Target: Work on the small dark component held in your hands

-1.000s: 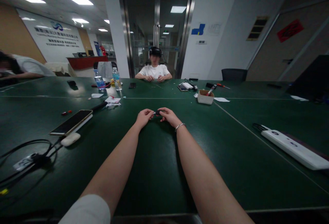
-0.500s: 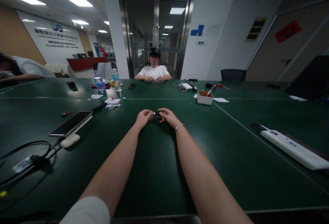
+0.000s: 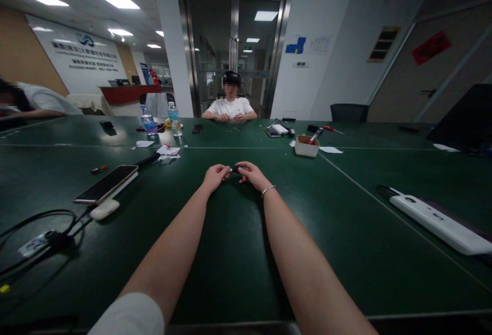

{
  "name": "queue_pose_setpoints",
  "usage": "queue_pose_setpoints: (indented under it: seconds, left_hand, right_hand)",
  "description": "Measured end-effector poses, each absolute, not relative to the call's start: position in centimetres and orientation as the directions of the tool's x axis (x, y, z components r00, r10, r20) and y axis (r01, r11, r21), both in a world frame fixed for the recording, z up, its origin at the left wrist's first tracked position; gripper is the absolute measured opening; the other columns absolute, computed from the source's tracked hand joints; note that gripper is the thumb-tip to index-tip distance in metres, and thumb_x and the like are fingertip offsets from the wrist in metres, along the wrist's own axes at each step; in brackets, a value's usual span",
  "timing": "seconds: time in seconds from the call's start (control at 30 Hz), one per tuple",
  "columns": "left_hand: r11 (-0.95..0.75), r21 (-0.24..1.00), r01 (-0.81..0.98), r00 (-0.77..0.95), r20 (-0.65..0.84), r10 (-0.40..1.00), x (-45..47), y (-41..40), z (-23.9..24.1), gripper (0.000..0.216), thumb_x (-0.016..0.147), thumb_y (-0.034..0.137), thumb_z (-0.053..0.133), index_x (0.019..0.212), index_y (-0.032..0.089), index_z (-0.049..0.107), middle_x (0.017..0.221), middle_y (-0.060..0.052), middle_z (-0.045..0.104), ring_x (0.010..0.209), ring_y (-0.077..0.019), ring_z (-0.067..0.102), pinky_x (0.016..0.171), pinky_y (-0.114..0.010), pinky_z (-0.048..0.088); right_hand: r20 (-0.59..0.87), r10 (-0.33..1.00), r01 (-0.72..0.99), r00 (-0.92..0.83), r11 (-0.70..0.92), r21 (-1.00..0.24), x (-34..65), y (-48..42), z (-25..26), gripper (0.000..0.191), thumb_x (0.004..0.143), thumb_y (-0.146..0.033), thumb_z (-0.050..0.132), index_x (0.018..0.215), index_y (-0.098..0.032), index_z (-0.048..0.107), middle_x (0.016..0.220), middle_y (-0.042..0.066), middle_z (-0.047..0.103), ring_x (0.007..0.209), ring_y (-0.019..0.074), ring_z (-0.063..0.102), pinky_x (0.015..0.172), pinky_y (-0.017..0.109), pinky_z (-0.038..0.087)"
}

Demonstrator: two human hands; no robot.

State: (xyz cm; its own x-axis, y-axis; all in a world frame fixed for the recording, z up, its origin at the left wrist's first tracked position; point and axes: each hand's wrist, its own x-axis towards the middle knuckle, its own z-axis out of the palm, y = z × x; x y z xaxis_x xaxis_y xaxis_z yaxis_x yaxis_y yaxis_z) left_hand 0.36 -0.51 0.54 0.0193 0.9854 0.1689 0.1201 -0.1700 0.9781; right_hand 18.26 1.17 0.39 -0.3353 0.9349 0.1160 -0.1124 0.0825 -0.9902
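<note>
Seen from the wearer's head, two bare forearms stretch forward over a dark green table [image 3: 238, 253] and meet at its middle. The left hand [image 3: 215, 175] and the right hand [image 3: 249, 173] face each other with fingers curled inward, both pinching a small dark object [image 3: 233, 169] between their fingertips, just above the tabletop. The object is too small to identify. Both wrists rest low, close to the table surface, and a thin bracelet [image 3: 268, 189] circles the right wrist. A white sleeve [image 3: 130, 314] covers the left upper arm at the bottom edge.

To the left lie a phone [image 3: 106, 183], a small white oval case [image 3: 104, 209] just beside it, and black cables [image 3: 42, 237]. To the right lies a long white power strip [image 3: 438, 224]. Farther back stand a small cardboard box [image 3: 306, 145] and two water bottles [image 3: 161, 120]. Across the table, a person in a white shirt [image 3: 230, 105] sits with hands together, in front of glass doors [image 3: 234, 48]. Another person leans on the table at the far left.
</note>
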Motion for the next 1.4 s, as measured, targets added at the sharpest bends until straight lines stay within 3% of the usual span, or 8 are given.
queue_pose_setpoints:
  seconds: [0.1,0.23,0.5,0.63,0.77,0.9,1.27,1.4]
  left_hand:
    - [-0.226,0.966,0.129,0.013,0.226,0.974,0.37,-0.54,0.60,0.033,0.064,0.040,0.073,0.085,0.016,0.064,0.079,-0.005,0.068,0.073,-0.0161,0.062,0.063,-0.027,0.045]
    - [-0.149,0.979,0.138,0.026,0.147,0.989,0.38,-0.53,0.59,0.032,0.071,0.046,0.065,0.082,0.016,0.063,0.073,-0.005,0.067,0.068,-0.0156,0.061,0.058,-0.025,0.042]
    - [-0.173,0.979,0.107,0.015,0.173,0.985,0.35,-0.39,0.36,0.032,0.070,0.045,0.066,0.083,0.015,0.063,0.074,-0.005,0.067,0.069,-0.0155,0.062,0.060,-0.026,0.044]
    - [-0.244,0.962,0.121,0.016,0.244,0.970,0.28,-0.35,0.30,0.034,0.066,0.041,0.071,0.087,0.017,0.064,0.081,-0.005,0.069,0.076,-0.0167,0.063,0.064,-0.027,0.046]
    - [-0.165,0.979,0.120,0.013,0.165,0.986,0.44,-0.64,0.67,0.033,0.070,0.045,0.067,0.083,0.015,0.064,0.074,-0.006,0.068,0.069,-0.0166,0.063,0.059,-0.027,0.045]
    - [-0.225,0.967,0.122,0.014,0.225,0.974,0.57,-0.89,0.98,0.033,0.065,0.041,0.072,0.085,0.016,0.064,0.079,-0.005,0.069,0.074,-0.0167,0.063,0.061,-0.026,0.045]
    - [-0.159,0.981,0.113,0.034,0.156,0.987,0.40,-0.43,0.44,0.031,0.073,0.043,0.065,0.087,0.015,0.063,0.080,-0.007,0.069,0.072,-0.0175,0.064,0.062,-0.028,0.045]
    - [-0.228,0.964,0.134,0.028,0.226,0.974,0.48,-0.52,0.52,0.029,0.068,0.037,0.070,0.087,0.016,0.064,0.081,-0.006,0.069,0.076,-0.0173,0.064,0.066,-0.028,0.047]
  right_hand:
    - [0.121,0.933,-0.113,-0.339,0.087,-0.990,18.24,1.18,0.36,0.020,0.082,-0.020,0.063,0.101,-0.017,0.059,0.076,0.000,0.068,0.042,0.0024,0.047,0.050,0.020,0.056]
    - [0.115,0.940,-0.104,-0.320,0.086,-0.991,18.18,1.24,0.37,0.020,0.080,-0.019,0.065,0.099,-0.017,0.060,0.071,-0.002,0.065,0.042,0.0032,0.047,0.048,0.021,0.056]
    - [0.118,0.940,-0.103,-0.320,0.090,-0.991,18.15,1.31,0.35,0.020,0.080,-0.019,0.065,0.099,-0.017,0.060,0.070,-0.002,0.065,0.041,0.0033,0.047,0.047,0.020,0.055]
    - [0.114,0.936,-0.112,-0.334,0.081,-0.990,18.21,1.19,0.42,0.019,0.082,-0.020,0.063,0.100,-0.017,0.060,0.075,0.000,0.068,0.041,0.0029,0.047,0.049,0.020,0.055]
    - [0.129,0.934,-0.103,-0.332,0.100,-0.990,18.25,1.10,0.45,0.019,0.081,-0.021,0.064,0.100,-0.017,0.060,0.074,-0.001,0.067,0.042,0.0030,0.048,0.049,0.020,0.055]
    - [0.123,0.934,-0.101,-0.335,0.094,-0.990,18.24,1.23,0.36,0.020,0.080,-0.022,0.066,0.100,-0.017,0.061,0.074,-0.001,0.068,0.041,0.0026,0.048,0.048,0.019,0.055]
    - [0.136,0.937,-0.084,-0.323,0.115,-0.990,18.12,1.10,0.50,0.020,0.079,-0.020,0.066,0.098,-0.017,0.062,0.066,-0.004,0.060,0.041,0.0038,0.048,0.048,0.021,0.055]
    - [0.133,0.937,-0.088,-0.322,0.110,-0.990,18.13,1.14,0.46,0.019,0.079,-0.020,0.066,0.098,-0.017,0.061,0.067,-0.003,0.061,0.041,0.0035,0.048,0.047,0.020,0.055]
